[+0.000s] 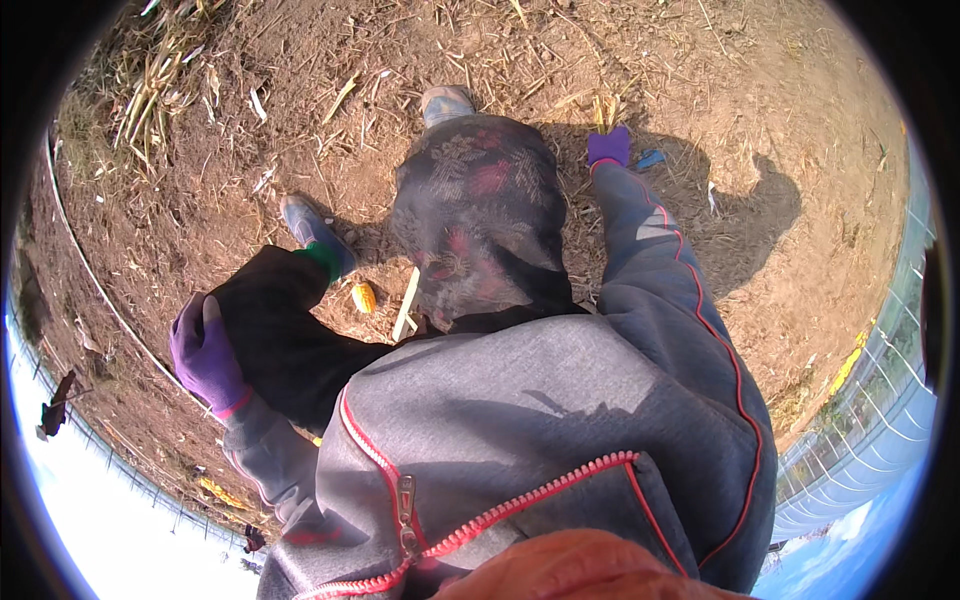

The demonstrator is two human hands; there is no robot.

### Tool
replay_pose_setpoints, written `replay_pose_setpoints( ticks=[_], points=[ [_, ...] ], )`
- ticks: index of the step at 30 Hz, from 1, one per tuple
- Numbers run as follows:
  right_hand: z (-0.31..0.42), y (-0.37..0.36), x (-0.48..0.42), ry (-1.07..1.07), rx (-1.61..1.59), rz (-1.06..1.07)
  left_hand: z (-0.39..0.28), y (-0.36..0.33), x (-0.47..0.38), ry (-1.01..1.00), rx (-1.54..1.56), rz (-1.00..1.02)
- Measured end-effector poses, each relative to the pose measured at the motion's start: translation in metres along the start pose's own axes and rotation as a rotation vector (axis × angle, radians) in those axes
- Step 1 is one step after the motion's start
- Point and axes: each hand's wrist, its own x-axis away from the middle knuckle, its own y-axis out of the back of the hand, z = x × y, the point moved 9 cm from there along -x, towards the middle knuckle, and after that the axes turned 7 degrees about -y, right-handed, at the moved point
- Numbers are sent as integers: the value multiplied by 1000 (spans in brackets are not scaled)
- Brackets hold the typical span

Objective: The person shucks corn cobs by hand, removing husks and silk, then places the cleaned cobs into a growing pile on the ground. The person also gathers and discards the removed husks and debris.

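Note:
My left hand (208, 358), in a purple glove with dark fingertips, rests on my bent knee in black trousers (270, 330). My right hand (609, 147), in a purple glove, reaches down to the ground at a tuft of dry stalks (609, 112); its fingers are hidden, so its grip cannot be told. Close beside that hand lies a small blue object (650, 158). A yellow corn cob (364, 298) lies on the soil between my left shoe (311, 225) and the patterned dark cloth (480, 202) over my other leg.
Dry straw and husks litter the brown soil. A bundle of stalks (146, 112) lies at the upper left, and a pale hose or cord (97, 281) curves down the left side. Yellow heaps (223, 493) (851, 364) stand far off at both sides. A pale stick (407, 304) lies by the cloth.

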Motion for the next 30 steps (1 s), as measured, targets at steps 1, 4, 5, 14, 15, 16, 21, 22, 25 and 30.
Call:
replay_pose_setpoints(
  ticks=[1, 4, 5, 14, 15, 16, 21, 22, 25, 30],
  points=[
    [-5, 2, -10, -6, -55, 23, -1, -1, -1, -2, -7, 2],
    [-29, 28, -35, -63, -387, 1, 0, -1, 1, -23, -14, -11],
    [-36, 41, -40, -66, -318, -56, -1, 1, 2, -59, -5, -33],
    [-97, 66, 9, -168, 60, 121, -64, 4, 16, -483, -127, -195],
    [-94, 55, 24, -121, 33, 171, -85, -1, 22, -589, -57, -181],
    [-93, 44, 41, -105, 23, 244, -103, -9, 29, -623, 9, -170],
    [-82, 24, 110, -50, -11, 343, -197, -34, 98, -1004, 238, 64],
    [-84, 27, 120, -58, -8, 343, -213, -29, 114, -1103, 327, 50],
    [-92, 38, 138, -53, -30, 373, -246, -35, 150, -1332, 263, 149],
    [-137, 61, 137, -148, -121, 347, -269, -48, 178, -1424, 193, 162]
  ],
)
